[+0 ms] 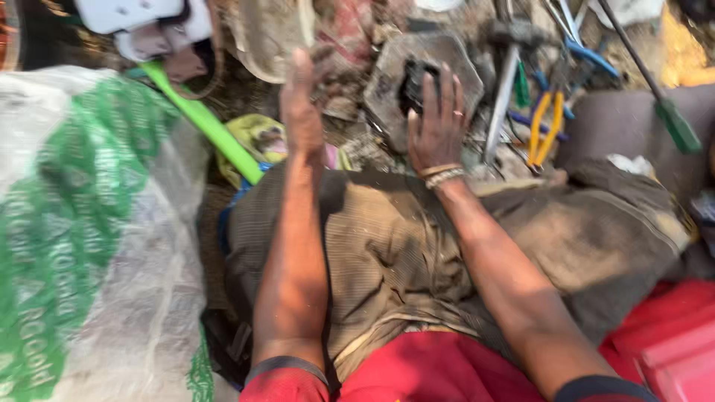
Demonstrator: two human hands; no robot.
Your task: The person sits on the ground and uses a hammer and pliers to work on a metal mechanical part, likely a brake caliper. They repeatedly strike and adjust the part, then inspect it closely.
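My right hand (438, 119) rests on a flat grey stone slab (387, 78) and its fingers close around a small black lump-like part (414, 83). A ring and two wrist bands show on that hand. My left hand (302, 93) is raised edge-on to the left of the slab, fingers straight and apart, holding nothing. Both forearms reach forward over my lap, which is covered by brown ribbed cloth (387, 246). The frame is motion-blurred.
A white-and-green woven sack (89, 223) fills the left. A bright green bar (205, 123) lies diagonally beside it. Yellow-handled pliers (545, 126), blue-handled tools, a metal hammer-like tool (503, 89) and a green-handled screwdriver (674, 123) lie at top right. A red box (678, 350) sits bottom right.
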